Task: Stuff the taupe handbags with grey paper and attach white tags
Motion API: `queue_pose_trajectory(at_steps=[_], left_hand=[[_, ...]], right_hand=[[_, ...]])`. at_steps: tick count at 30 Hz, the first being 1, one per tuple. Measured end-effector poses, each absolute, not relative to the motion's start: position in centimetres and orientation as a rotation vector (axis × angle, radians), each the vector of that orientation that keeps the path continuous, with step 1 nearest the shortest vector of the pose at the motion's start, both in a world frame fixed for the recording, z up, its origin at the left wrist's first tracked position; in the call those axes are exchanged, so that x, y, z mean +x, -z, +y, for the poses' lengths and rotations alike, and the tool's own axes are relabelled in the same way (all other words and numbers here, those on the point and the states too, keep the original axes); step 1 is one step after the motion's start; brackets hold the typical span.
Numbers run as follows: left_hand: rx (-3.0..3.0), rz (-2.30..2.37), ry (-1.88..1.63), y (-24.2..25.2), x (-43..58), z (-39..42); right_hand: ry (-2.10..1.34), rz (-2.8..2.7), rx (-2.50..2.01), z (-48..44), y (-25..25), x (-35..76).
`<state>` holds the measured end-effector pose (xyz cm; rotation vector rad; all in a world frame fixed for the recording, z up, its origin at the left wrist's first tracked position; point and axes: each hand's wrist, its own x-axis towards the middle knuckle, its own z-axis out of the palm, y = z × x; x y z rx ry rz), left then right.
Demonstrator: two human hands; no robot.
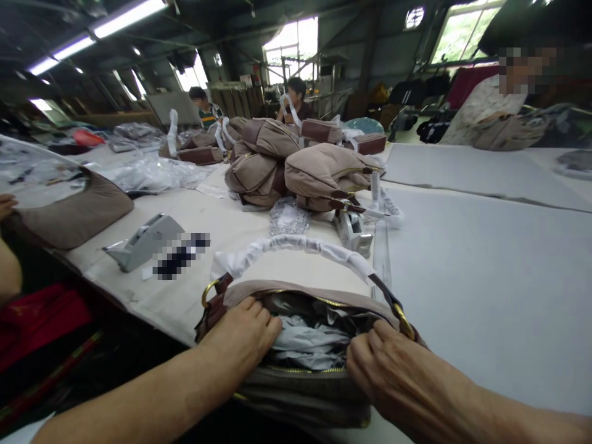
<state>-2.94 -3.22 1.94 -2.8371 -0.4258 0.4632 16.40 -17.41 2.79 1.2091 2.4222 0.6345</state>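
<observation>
A taupe handbag [296, 394] stands in front of me at the table edge, its brass zipper undone. Crumpled white stuffing paper [312, 342] fills the opening. My left hand [252, 327] is closed at the left end of the mouth, fingers curled over the rim. At the right end, my right hand [377, 351] grips the bag's edge near the zipper; its fingertips are partly hidden. The handle [296, 243], wrapped in white paper, arches up behind the opening between brass rings.
Beyond are a pile of similar bags [263, 166], clear plastic wrapping [157, 172], two grey tape dispensers [150, 240] [354, 231] and a white sheet [485, 271]. Another bag [78, 209] lies left beside a person's arm [7, 265]. Several people sit or stand across the table.
</observation>
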Motion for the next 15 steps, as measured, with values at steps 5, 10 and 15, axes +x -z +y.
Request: queue_pose_trajectory(at_steps=[5, 10, 15], left_hand=[[-2.965, -0.455, -0.408, -4.1, -2.8, -2.2], [-3.173, -0.167, -0.180, -4.2, -6.3, -2.0], [-2.817, -0.142, -0.292, -2.4, -6.0, -2.0]], right_hand=[[-0.361, 2.326, 1.263, -17.1, -2.7, 16.7], [-0.302, 2.322, 1.160, -16.2, -3.6, 17.2], [-0.179, 2.278, 0.971, -15.9, -5.0, 16.0]])
